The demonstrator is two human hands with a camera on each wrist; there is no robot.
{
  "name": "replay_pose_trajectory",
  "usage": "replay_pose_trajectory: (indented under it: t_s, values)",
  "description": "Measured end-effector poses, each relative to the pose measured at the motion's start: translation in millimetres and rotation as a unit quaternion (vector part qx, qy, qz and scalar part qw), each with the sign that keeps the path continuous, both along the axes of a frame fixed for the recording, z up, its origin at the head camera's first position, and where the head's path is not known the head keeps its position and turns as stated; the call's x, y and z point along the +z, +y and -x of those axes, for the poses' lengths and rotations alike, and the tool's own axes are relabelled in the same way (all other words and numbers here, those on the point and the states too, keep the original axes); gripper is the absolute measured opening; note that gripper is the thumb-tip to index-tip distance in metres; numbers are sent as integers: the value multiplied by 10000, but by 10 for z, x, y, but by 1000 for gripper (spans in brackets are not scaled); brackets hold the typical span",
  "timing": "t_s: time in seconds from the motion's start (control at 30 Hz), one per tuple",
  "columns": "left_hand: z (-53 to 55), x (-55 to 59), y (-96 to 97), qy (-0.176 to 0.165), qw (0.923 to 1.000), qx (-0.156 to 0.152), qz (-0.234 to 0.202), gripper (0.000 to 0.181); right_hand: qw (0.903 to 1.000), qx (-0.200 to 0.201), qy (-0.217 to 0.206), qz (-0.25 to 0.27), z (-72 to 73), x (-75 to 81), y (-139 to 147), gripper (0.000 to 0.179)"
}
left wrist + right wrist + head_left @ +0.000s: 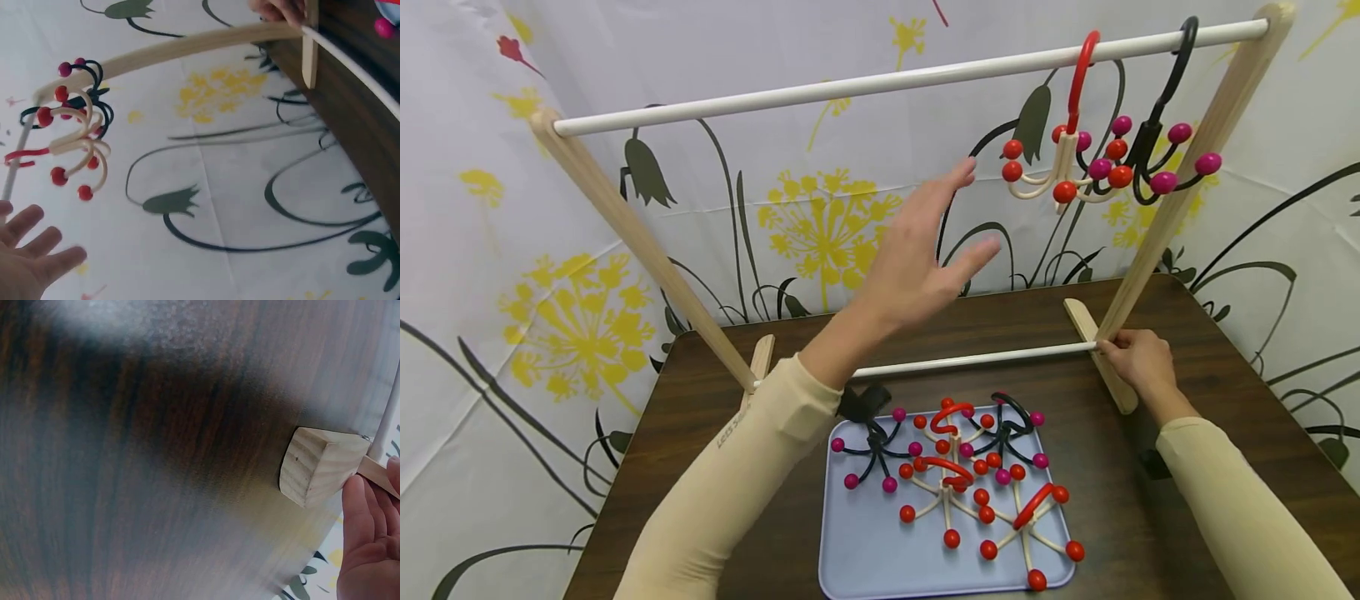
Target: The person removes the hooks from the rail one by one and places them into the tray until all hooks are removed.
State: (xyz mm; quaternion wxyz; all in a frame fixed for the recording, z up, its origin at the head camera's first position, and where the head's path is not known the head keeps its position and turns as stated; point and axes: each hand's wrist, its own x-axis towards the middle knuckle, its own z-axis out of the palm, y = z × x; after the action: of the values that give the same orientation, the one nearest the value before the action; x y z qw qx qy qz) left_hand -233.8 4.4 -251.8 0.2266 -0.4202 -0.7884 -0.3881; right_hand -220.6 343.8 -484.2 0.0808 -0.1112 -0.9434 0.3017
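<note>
An empty left hand (917,258), fingers apart, hovers with a red-hooked hanger (1064,158) to its right, where a careless brush could tangle it with its black-hooked neighbour (1144,143), while the right hand (1142,362), below, grips an upright (1163,233) that a slackened hold could let shift.

Up at the wearer's head, one view looks forward and down, taking in the rack (917,77) from side to side. The left wrist's view, nearer and turned sideways, looks past the left hand (31,262) at its eight o'clock; both show the hanging hook pieces (1066,158), at nine there, two from the head. The right wrist's sits close over the tabletop (156,456), sharing with the head view the rack's foot (319,465) and right hand (369,550), at three and four o'clock down here.
</note>
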Motion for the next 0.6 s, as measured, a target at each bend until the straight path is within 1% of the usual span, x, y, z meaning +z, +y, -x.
replay_pose_trajectory:
  t_s: [0.07,0.1,0.2,0.3,0.4,0.47,0.6]
  values:
    - [103,114,137,62,9986,68,524,69,10000,27,58,-13,-1,0,-2,32]
    - [151,167,203,3,9974,122,709,70,10000,36,86,-16,-2,0,-2,31]
    - [299,291,405,-220,9944,239,1003,68,9999,38,140,-42,-10,0,12,30]
    - [420,365,580,-641,9917,210,1099,68,9999,52,135,-57,-17,-6,24,29]
    - [508,396,701,-903,9899,121,1085,68,9999,63,103,-61,-24,-14,28,30]
    - [544,406,750,-970,9901,91,1007,67,9999,72,100,-63,-24,-19,29,30]
    - [577,435,817,-962,9908,74,953,60,9998,88,141,-83,-6,-13,22,30]
